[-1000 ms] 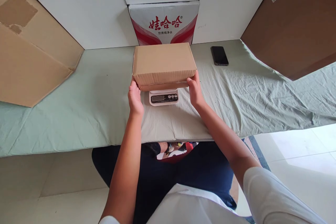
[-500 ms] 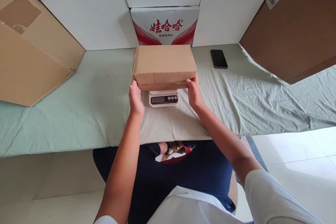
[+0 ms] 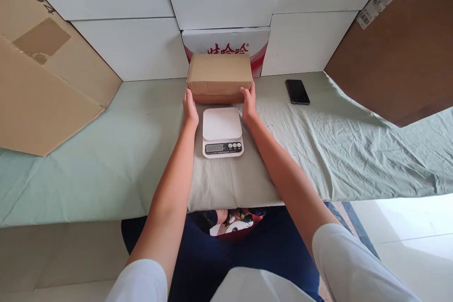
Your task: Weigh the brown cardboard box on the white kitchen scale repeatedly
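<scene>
A closed brown cardboard box (image 3: 219, 69) sits between my two hands, behind the scale and close to the white panels. My left hand (image 3: 190, 107) grips its left end, and my right hand (image 3: 249, 103) clasps the right end with the thumb on the front face. Most of the fingers are hidden behind the box. Just in front of it lies a white digital kitchen scale (image 3: 222, 125) with a bare platform, a small display and several buttons facing me. Whether the box rests on the cloth or hovers slightly is hard to tell.
A black phone (image 3: 297, 91) lies on the green cloth (image 3: 152, 151) to the right. Large cardboard sheets flank the table, one at left (image 3: 53, 94) and one at right (image 3: 396, 66). A printed white and red carton (image 3: 260, 40) stands behind the box.
The cardboard box has moved away from me with both hands on it, from above the scale to behind it. The scale's platform now shows. The view has tilted slightly upward.
</scene>
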A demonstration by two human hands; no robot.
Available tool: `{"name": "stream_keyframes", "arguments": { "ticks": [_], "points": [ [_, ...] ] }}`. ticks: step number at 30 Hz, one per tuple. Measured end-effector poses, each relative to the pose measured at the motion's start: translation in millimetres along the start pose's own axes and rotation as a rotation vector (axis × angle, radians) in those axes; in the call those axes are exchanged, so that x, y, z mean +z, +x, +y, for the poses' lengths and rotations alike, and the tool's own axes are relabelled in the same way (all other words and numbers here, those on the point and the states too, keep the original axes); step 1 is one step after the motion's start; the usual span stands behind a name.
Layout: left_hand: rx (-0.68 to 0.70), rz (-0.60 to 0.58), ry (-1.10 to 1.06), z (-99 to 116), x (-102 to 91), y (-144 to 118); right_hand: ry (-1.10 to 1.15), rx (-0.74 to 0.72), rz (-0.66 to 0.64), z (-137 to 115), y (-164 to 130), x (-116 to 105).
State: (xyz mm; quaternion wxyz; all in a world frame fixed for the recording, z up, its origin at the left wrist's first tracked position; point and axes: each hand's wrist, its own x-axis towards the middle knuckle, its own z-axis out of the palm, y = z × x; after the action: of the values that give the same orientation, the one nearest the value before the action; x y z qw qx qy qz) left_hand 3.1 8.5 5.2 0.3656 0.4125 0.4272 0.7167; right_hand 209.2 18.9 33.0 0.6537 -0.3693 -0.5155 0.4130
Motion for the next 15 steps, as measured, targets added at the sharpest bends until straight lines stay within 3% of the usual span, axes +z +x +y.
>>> {"name": "stream_keyframes", "arguments": {
  "ticks": [4,11,15],
  "points": [
    [-0.07,-0.03,-0.024,-14,-6.1,-2,-0.03,0.039,-0.024,16,0,-6],
    [-0.065,-0.075,0.002,-9,-5.6,-4,-0.033,0.052,-0.053,19,3,-12],
    [-0.079,-0.048,0.04,-5,-18.2,-2,0.005,0.102,-0.015,27,13,-22]
  ]
}}
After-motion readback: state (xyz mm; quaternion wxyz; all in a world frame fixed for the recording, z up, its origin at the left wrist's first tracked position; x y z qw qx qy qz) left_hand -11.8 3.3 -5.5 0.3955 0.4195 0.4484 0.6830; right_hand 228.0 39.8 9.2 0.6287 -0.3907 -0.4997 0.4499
